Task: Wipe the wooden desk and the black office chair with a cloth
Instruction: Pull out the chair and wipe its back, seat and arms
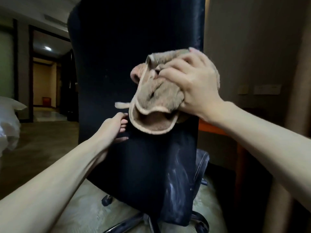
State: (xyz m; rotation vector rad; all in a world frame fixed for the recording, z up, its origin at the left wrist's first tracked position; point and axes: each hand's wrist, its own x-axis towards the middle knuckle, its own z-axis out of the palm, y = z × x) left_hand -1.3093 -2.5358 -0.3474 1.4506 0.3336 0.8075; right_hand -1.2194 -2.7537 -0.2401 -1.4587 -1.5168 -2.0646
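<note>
The tall back of the black office chair (pixel 117 64) fills the middle of the view, seen from behind. My right hand (pixel 190 84) grips a bunched beige cloth (pixel 151 105) and presses it against the right side of the chair back at mid height. A loose fold of the cloth hangs below the hand. My left hand (pixel 116 128) touches the chair back lower down on the left, fingers bent against the fabric. A corner of the orange-brown wooden desk (pixel 217 128) shows behind the chair on the right.
The chair's chrome base (pixel 127 222) and a caster (pixel 106 200) stand on a pale rug. A bed with white linen (pixel 8 118) lies at far left. A dark doorway (pixel 48 78) opens behind. Wall sockets (pixel 267 89) sit at right.
</note>
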